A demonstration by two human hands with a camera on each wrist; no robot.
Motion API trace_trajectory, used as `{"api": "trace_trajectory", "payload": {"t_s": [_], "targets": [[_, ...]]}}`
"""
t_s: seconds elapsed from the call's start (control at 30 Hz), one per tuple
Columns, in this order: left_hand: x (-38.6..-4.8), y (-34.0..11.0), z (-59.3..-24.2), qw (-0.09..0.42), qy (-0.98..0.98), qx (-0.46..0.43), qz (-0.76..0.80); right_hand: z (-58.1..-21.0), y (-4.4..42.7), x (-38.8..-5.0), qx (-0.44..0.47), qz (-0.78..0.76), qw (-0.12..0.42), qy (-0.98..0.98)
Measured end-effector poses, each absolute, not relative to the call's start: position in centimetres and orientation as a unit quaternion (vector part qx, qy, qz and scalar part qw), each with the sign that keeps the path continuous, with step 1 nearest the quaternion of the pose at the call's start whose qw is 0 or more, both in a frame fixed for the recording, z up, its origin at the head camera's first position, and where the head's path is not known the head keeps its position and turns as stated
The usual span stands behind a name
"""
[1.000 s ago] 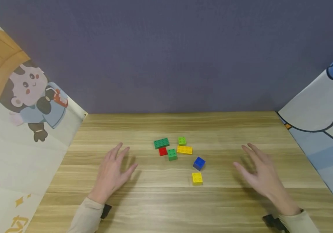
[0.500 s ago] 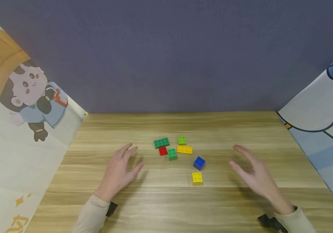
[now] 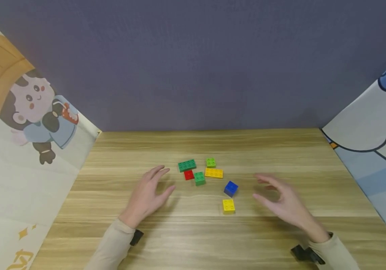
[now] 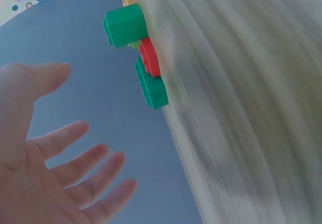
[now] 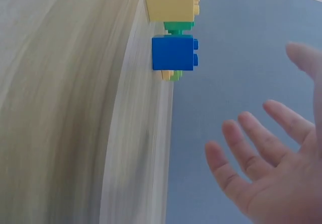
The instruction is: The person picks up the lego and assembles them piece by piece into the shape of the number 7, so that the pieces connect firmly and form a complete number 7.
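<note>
Toy building bricks lie loosely grouped mid-table. At the back are a long dark green brick [image 3: 187, 165] and a small lime brick [image 3: 211, 162]. In front of them sit a red brick [image 3: 188, 174], a green brick [image 3: 199, 179] and a long yellow brick [image 3: 214, 173]. A blue brick [image 3: 231, 189] and a square yellow brick [image 3: 228, 206] lie nearer the front right. My left hand [image 3: 149, 195] hovers left of the red and green bricks, fingers spread, holding nothing. Right of the blue brick, my right hand [image 3: 282, 198] hovers with fingers relaxed and thumb apart, touching no brick.
The bricks rest on a wood-grain table [image 3: 186, 240]. A dark blue-grey panel [image 3: 206, 67] rises behind it. Printed cartoon panels stand at the left [image 3: 7, 168] and right [image 3: 378, 157] sides.
Both hands have moved inward toward the bricks, the left to the right and the right to the left. The right fingers bend slightly more. The bricks have stayed put.
</note>
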State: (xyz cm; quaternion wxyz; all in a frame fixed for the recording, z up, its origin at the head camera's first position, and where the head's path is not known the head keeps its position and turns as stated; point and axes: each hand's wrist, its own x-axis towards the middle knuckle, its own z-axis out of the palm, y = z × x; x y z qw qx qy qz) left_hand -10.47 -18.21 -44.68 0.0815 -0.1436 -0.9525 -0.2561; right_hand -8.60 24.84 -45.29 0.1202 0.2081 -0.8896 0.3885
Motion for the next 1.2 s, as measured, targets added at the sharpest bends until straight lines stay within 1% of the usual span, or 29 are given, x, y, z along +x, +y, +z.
{"api": "trace_trajectory", "payload": {"t_s": [0.17, 0.57, 0.8, 0.9, 1.2], "targets": [[-10.7, -17.3, -44.7, 0.061, -0.951, -0.149, -0.266, -45.5, 24.2, -8.7, 0.224, 0.401, 0.103, -0.882], [-11.5, -15.5, -45.0, 0.051, -0.944, -0.167, -0.279, -46.5, 22.9, -8.7, 0.254, 0.431, 0.053, -0.864], [-11.8, -14.4, -45.1, 0.043, -0.944, -0.177, -0.275, -46.5, 22.0, -8.5, 0.272, 0.437, 0.052, -0.856], [-12.0, -13.9, -44.9, 0.035, -0.942, -0.182, -0.281, -46.5, 21.6, -8.3, 0.274, 0.439, 0.048, -0.854], [-12.5, -12.1, -45.0, 0.008, -0.936, -0.197, -0.291, -46.9, 20.7, -7.8, 0.27, 0.445, 0.007, -0.854]]}}
